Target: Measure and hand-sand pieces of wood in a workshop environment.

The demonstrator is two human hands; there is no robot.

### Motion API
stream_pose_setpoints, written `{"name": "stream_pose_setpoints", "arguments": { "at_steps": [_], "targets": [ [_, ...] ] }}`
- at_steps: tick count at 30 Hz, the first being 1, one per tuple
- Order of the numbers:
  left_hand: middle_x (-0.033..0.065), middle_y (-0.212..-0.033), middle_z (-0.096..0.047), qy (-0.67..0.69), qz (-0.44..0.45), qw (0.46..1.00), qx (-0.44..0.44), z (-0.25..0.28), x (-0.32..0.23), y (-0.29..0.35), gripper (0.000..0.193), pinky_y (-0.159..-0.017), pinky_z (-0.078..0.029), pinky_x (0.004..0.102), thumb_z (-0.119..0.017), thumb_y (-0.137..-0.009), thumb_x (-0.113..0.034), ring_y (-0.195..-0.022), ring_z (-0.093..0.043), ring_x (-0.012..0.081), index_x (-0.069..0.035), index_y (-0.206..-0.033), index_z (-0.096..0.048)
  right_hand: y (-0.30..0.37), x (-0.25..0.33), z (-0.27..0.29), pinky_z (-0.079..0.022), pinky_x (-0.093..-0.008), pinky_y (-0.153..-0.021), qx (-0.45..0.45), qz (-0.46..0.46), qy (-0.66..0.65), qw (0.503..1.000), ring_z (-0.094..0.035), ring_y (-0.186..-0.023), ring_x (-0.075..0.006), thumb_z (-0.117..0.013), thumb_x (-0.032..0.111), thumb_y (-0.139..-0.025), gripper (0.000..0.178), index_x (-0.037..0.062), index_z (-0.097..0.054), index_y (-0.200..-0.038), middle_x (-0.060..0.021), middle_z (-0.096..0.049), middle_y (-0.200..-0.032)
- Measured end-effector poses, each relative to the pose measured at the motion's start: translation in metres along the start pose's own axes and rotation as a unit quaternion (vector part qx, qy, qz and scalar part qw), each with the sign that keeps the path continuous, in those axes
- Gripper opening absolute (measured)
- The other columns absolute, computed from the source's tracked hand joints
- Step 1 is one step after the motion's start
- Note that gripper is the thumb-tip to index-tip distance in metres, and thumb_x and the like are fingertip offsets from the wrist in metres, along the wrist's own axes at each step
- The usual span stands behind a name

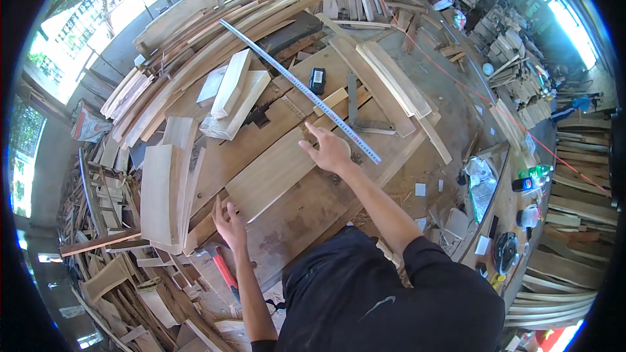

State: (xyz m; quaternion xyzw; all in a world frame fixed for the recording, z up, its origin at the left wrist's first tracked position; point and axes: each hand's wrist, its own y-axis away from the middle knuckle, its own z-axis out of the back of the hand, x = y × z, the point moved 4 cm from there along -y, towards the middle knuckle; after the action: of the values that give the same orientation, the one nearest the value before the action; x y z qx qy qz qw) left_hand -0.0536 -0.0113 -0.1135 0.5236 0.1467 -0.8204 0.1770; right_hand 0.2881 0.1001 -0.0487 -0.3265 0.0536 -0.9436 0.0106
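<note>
A flat, pale wooden board (272, 171) lies slantwise on the workbench between my hands. My left hand (229, 223) is at its near left end, fingers apart and holding nothing. By its far right end is my right hand (326, 148), with thumb and forefinger spread and nothing gripped. Whether either hand touches the board I cannot tell. Just beyond my right hand, a long, thin graduated measuring strip (300, 87) runs diagonally across the bench. A metal try square (353, 107) lies beside it, and a small black boxy device (317, 81) sits on its other side.
Thick wood blocks (236, 94) are stacked beyond the board, and curved planks (158, 192) stand at the left. More boards (394, 78) lie at the right. A red-handled tool (225, 268) rests near my left forearm. An orange cord (460, 81) crosses the right side.
</note>
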Motion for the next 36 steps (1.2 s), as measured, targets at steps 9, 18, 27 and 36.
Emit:
{"name": "stream_pose_setpoints", "arguments": {
  "at_steps": [9,18,27,36],
  "targets": [
    [0.0211,-0.137,-0.068,0.008,0.124,0.988,0.094,-0.022,-0.028,-0.016,0.055,-0.106,-0.047,0.0338,-0.060,-0.109,-0.032,-0.121,-0.065,0.0240,0.009,-0.147,-0.056,-0.015,-0.021,-0.028,-0.054,-0.0476,-0.100,0.054,-0.085,-0.057,0.993,-0.070,-0.114,-0.0423,-0.052,0.053,-0.107,0.066,-0.0006,-0.060,-0.144,-0.0271,-0.073,-0.124],
    [0.0214,-0.149,-0.060,0.085,0.047,0.994,-0.041,0.010,-0.045,0.022,0.052,-0.116,-0.043,0.0361,-0.055,-0.112,-0.021,-0.135,-0.059,0.0259,0.009,-0.153,-0.049,0.038,-0.008,-0.029,-0.051,-0.0380,-0.099,0.050,-0.009,-0.319,0.947,-0.071,-0.111,-0.0320,-0.047,0.048,-0.113,0.067,0.0016,-0.041,-0.160,-0.0204,-0.073,-0.122],
    [0.0181,-0.150,-0.056,0.175,0.049,0.981,-0.068,0.019,-0.029,0.057,0.045,-0.120,-0.038,0.0383,-0.052,-0.113,-0.018,-0.140,-0.052,0.0260,0.006,-0.150,-0.047,0.064,-0.005,-0.028,-0.033,-0.0365,-0.123,0.090,-0.004,-0.479,0.873,-0.048,-0.146,-0.0226,-0.043,0.032,-0.117,0.056,0.0016,-0.034,-0.163,-0.0118,-0.053,-0.155],
    [0.0174,-0.151,-0.050,0.216,0.007,0.969,-0.116,0.017,-0.039,0.078,0.028,-0.109,-0.043,0.0376,-0.057,-0.111,-0.027,-0.131,-0.053,0.0246,-0.002,-0.124,-0.051,0.072,-0.031,-0.057,-0.036,-0.0362,-0.121,0.057,-0.075,-0.650,0.754,-0.053,-0.141,-0.0217,-0.038,0.046,-0.116,0.055,0.0056,-0.046,-0.153,-0.0125,-0.058,-0.151]
  ]
}}
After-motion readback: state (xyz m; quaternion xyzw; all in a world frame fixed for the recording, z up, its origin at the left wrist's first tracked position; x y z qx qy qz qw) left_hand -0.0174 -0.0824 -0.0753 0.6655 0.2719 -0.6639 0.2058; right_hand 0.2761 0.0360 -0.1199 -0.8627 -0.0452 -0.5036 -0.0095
